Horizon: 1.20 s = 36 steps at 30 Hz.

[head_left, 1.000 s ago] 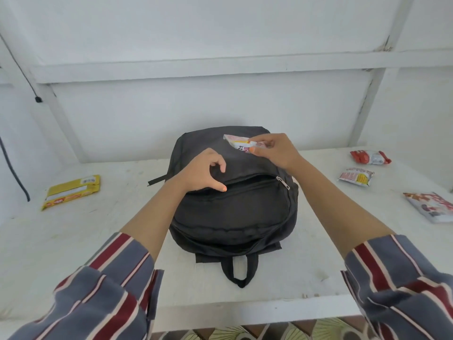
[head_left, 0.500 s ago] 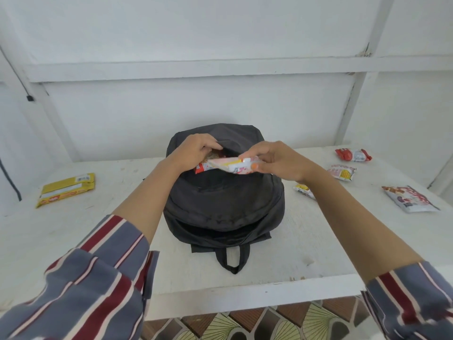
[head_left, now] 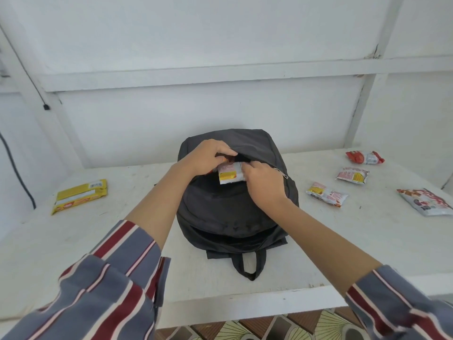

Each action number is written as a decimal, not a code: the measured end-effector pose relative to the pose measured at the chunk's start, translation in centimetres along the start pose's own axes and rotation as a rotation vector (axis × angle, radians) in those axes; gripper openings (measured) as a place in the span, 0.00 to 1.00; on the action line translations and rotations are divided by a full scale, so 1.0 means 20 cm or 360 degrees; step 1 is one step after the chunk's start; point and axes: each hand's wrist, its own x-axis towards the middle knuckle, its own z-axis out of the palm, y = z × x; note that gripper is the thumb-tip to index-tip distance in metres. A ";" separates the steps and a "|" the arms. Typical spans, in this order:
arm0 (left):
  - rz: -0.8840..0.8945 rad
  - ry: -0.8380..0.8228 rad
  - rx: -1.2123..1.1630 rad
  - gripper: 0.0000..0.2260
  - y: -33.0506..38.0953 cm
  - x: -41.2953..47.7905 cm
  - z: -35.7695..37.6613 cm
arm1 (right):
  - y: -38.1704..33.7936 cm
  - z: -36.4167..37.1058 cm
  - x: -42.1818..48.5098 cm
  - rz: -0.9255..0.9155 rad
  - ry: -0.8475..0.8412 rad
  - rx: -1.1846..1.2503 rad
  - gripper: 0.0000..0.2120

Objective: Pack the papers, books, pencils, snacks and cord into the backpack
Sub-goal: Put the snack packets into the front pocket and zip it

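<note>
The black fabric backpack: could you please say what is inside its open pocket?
A yellow-and-white snack packet sits partly in, pinched by the right hand; anything deeper is hidden.

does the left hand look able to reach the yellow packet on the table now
Likely not yet: the left hand holds the backpack open. Nothing lies between it and the yellow packet, so after letting go the way looks free.

A: Where are the hands?
B: Both at the black backpack (head_left: 232, 212), flat on the white table (head_left: 122, 241). The left hand (head_left: 208, 155) grips the backpack's fabric above an open pocket (head_left: 247, 158); the right hand (head_left: 264, 182) pinches a packet (head_left: 230, 175) at its mouth.
A: And beside it?
B: Loose on the right — a red snack (head_left: 365, 157), two yellow-white snacks (head_left: 353, 175) (head_left: 327, 193), a larger bag (head_left: 425, 201) farthest out. A yellow pack (head_left: 79, 196) lies well apart, left.
</note>
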 end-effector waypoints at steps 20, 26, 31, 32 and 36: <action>0.0101 -0.0100 -0.0258 0.16 -0.06 0.05 -0.03 | -0.08 0.08 0.20 0.0189 -0.0460 -0.0144 0.13; 0.0063 -0.0226 -0.0357 0.10 -0.03 0.07 -0.02 | 0.03 -0.11 0.13 -0.0168 -0.0953 0.0380 0.22; -0.0305 -0.0545 -0.0126 0.08 0.06 0.15 0.07 | 0.23 -0.37 0.02 0.0146 -0.0918 0.1117 0.15; -0.0312 -0.0518 -0.0066 0.10 0.09 0.16 0.09 | 0.28 -0.39 0.00 0.0223 -0.0809 0.1193 0.14; -0.0088 -0.0102 -0.0187 0.09 0.26 0.24 0.24 | 0.57 -0.38 -0.06 0.0542 -0.0408 0.1350 0.15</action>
